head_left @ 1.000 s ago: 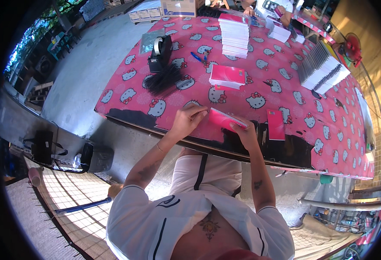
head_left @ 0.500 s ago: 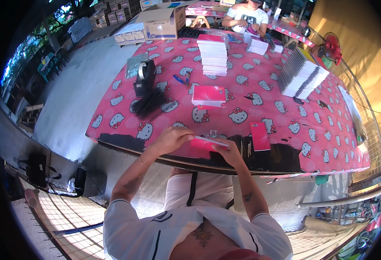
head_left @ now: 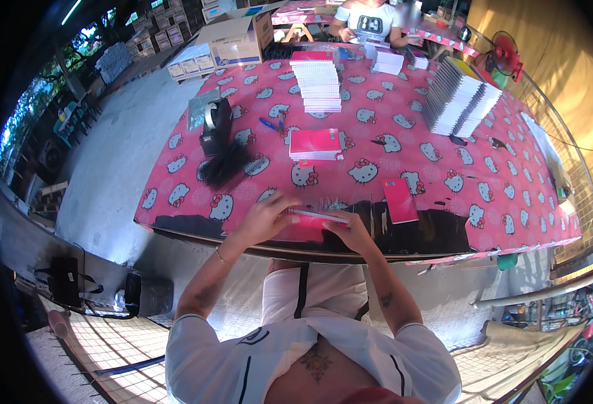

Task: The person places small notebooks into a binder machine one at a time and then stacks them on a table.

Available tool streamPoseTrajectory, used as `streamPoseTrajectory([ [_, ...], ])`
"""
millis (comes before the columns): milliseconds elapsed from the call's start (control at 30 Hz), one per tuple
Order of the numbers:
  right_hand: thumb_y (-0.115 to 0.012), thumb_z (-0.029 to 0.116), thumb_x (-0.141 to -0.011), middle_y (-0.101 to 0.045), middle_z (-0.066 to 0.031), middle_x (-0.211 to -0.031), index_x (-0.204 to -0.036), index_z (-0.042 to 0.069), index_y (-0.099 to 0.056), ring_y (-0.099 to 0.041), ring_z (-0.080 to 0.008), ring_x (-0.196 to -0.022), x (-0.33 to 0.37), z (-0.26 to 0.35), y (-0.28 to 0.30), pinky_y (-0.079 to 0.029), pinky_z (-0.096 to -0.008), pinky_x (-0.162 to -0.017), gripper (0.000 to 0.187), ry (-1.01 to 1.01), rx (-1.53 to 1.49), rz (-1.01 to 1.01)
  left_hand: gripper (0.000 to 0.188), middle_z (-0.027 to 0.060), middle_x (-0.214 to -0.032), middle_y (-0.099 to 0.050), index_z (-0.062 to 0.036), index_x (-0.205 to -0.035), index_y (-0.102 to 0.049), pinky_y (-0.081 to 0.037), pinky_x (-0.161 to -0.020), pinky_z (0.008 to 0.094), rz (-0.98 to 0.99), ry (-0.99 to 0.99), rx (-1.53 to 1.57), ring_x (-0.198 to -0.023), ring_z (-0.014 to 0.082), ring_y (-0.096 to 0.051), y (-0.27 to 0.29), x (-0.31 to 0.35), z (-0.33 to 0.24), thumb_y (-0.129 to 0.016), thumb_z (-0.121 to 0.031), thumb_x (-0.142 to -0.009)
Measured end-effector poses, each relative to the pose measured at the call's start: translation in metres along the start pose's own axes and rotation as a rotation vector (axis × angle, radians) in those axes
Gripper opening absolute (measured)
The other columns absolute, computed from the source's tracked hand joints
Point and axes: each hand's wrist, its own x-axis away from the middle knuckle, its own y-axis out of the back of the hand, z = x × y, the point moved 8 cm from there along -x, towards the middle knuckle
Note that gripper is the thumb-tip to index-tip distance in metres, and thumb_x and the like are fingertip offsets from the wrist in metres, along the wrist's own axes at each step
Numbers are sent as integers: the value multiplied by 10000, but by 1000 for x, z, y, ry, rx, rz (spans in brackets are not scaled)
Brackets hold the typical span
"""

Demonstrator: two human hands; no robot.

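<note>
Close to the table's front edge, I hold a small pink notebook (head_left: 308, 229) on its edge, its row of binding along the top. My left hand (head_left: 269, 218) grips its left end, fingers bent over the top. My right hand (head_left: 348, 233) pinches the right end, thumb on the near side. Right of it, a single pink notebook (head_left: 400, 201) lies flat on the table. Beyond my hands sits a short stack of pink notebooks (head_left: 314, 143). To the left is a bundle of thin black strands (head_left: 226, 166), likely binding coils, beside a black tape dispenser (head_left: 216, 128).
A tall stack of notebooks (head_left: 317, 84) and a larger coil-bound stack (head_left: 455, 101) stand farther back. A blue-handled tool (head_left: 267, 124) lies on the pink patterned tablecloth (head_left: 370, 192). Across the table another person (head_left: 370, 23) works near white stacks (head_left: 387, 62). A cardboard box (head_left: 239, 40) stands far left.
My hands and the held notebook stay near the front edge; the left fingers have shifted along its top. The view has moved slightly. The other person's hands have moved apart.
</note>
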Motion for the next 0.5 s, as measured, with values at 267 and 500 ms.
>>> streamPoseTrajectory([
  [267, -661, 74, -929, -711, -90, -1029, -1198, 4, -667, -591, -91, -915, 0, 1, -2, -488, -271, -846, 278, 1, -63, -102, 545, 164, -1314, -537, -42, -1294, -554, -440, -939, 530, -11, 27, -526, -1188, 355, -542, -12, 0, -3, -684, -348, -863],
  [500, -661, 77, -934, -707, -61, -1049, -1213, 7, -662, -581, -81, -924, 0, 10, -3, -491, -265, -844, 289, 13, -74, -153, 847, 278, -1554, -281, 76, -1477, -302, -86, -1124, 697, -112, 84, -641, -1471, 443, -208, -64, 40, -14, -442, -574, -952],
])
